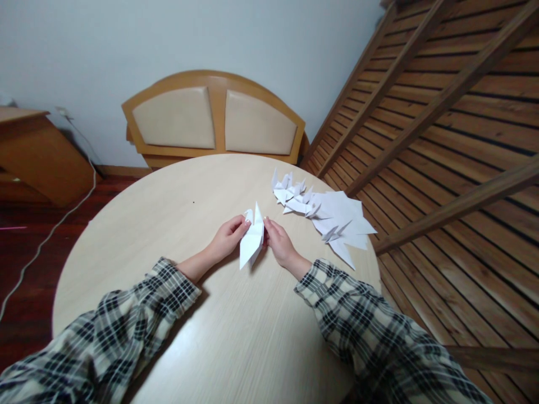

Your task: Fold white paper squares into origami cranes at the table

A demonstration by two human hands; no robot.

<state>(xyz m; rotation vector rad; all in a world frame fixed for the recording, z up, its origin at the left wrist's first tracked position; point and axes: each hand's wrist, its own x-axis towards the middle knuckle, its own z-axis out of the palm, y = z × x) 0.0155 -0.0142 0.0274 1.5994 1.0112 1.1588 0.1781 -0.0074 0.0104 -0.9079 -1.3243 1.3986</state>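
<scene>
A white folded paper crane (251, 242) is held between my two hands, just above the round table (197, 196). My left hand (229, 235) pinches it at the left, by the small bent head. On the other side, my right hand (280, 241) grips its right edge with thumb and fingers; some of those fingers are hidden behind the paper. One pointed part sticks up between the hands, and a wing slants down toward me. Several finished-looking paper cranes (295, 193) lie in a row at the right of the table, beside and partly on white paper sheets (343, 216).
A headboard-like wooden panel with beige pads (179, 119) stands behind the table against the wall. To the right rises a slatted wooden partition (442, 140). At the left are a wooden desk (42, 151) and a white cable (50, 227) running along the floor.
</scene>
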